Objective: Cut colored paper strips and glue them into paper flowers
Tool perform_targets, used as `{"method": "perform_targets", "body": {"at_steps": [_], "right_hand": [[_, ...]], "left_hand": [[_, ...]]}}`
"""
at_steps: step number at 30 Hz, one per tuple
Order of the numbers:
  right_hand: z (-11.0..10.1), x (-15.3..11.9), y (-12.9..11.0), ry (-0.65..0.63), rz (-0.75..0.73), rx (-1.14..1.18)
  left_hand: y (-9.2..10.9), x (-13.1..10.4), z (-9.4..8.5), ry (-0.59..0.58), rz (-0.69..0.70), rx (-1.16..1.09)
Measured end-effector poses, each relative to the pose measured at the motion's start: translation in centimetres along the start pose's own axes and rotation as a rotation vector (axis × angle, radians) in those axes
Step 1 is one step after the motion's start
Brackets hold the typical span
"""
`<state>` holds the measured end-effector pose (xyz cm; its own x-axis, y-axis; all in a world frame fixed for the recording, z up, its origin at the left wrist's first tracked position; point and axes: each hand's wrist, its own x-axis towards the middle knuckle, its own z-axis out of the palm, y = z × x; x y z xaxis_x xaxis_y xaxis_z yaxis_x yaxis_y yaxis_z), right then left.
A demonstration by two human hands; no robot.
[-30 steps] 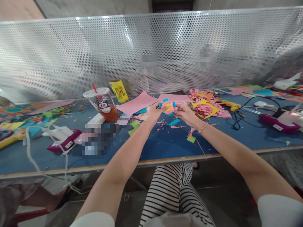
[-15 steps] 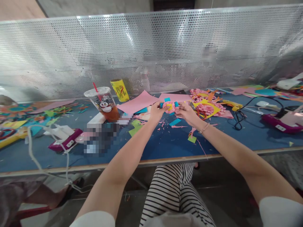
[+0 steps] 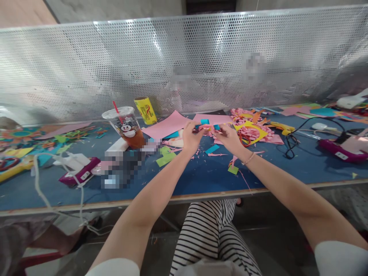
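Observation:
Between my two hands is a small paper flower [image 3: 206, 127], pink with a yellow middle and blue paper tabs round it. My left hand [image 3: 191, 136] pinches its left side, and my right hand [image 3: 227, 137] grips the right side near a blue tab. The flower is tipped so that I see it nearly edge-on, just above the blue table [image 3: 198, 178]. Right beside my right hand lie several fringed pink paper flowers [image 3: 250, 132] with yellow paper and red-handled scissors [image 3: 244, 142]. A loose blue paper strip [image 3: 212, 149] and pink scraps lie below the hands.
Pink sheets [image 3: 165, 125] lie behind my hands. To the left stand a drink cup [image 3: 126, 126] and a yellow packet [image 3: 145, 110]; a purple power strip [image 3: 80, 171] trails white cable. Another purple power strip [image 3: 342, 150] is at right. A perforated metal screen [image 3: 161, 57] borders the table.
The flower has been tilted from facing me to nearly edge-on. Both hands have turned slightly with it and still hold it.

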<state>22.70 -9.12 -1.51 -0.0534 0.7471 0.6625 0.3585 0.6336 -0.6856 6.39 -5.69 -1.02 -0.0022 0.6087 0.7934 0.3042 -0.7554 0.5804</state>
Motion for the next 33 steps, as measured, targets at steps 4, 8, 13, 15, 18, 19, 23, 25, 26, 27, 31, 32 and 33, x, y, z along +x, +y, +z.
{"method": "perform_targets", "body": {"at_steps": [4, 8, 13, 15, 18, 19, 23, 25, 26, 27, 31, 32, 33], "right_hand": [[-0.9, -0.2, -0.3, -0.020, -0.274, -0.232], [-2.1, -0.4, -0.7, -0.098, -0.523, -0.394], [-2.8, -0.5, -0.6, -0.138, -0.661, -0.512], [-2.8, -0.5, -0.6, -0.151, -0.680, -0.548], [-2.8, -0.5, -0.5, -0.177, -0.717, -0.603], [-2.9, -0.5, -0.5, -0.182, -0.730, -0.615], [-2.9, -0.5, -0.4, -0.199, -0.735, -0.622], [-2.9, -0.5, -0.4, -0.208, -0.726, -0.628], [-3.0, -0.5, -0.4, -0.210, -0.727, -0.634], [-3.0, -0.5, -0.4, -0.210, -0.731, -0.640], [-3.0, -0.5, -0.5, -0.204, -0.747, -0.674], [-3.0, -0.6, -0.6, -0.197, -0.753, -0.684], [-3.0, -0.7, -0.7, -0.184, -0.763, -0.692]], "left_hand": [[0.0, -0.1, -0.1, -0.014, 0.096, 0.001], [0.3, -0.2, -0.2, 0.066, 0.275, 0.079], [1.2, -0.6, -0.4, 0.121, 0.340, 0.147], [1.4, -0.7, -0.4, 0.114, 0.345, 0.147], [1.5, -0.7, -0.5, 0.090, 0.342, 0.143], [1.5, -0.7, -0.5, 0.083, 0.339, 0.145], [1.3, -0.8, -0.4, 0.075, 0.354, 0.135], [1.2, -0.9, -0.3, 0.069, 0.361, 0.122], [1.2, -0.9, -0.3, 0.063, 0.355, 0.120], [1.2, -0.9, -0.3, 0.055, 0.345, 0.122], [1.3, -1.0, -0.3, 0.034, 0.326, 0.125], [1.4, -0.9, -0.3, 0.038, 0.339, 0.120], [1.4, -0.9, -0.3, 0.043, 0.355, 0.113]]}}
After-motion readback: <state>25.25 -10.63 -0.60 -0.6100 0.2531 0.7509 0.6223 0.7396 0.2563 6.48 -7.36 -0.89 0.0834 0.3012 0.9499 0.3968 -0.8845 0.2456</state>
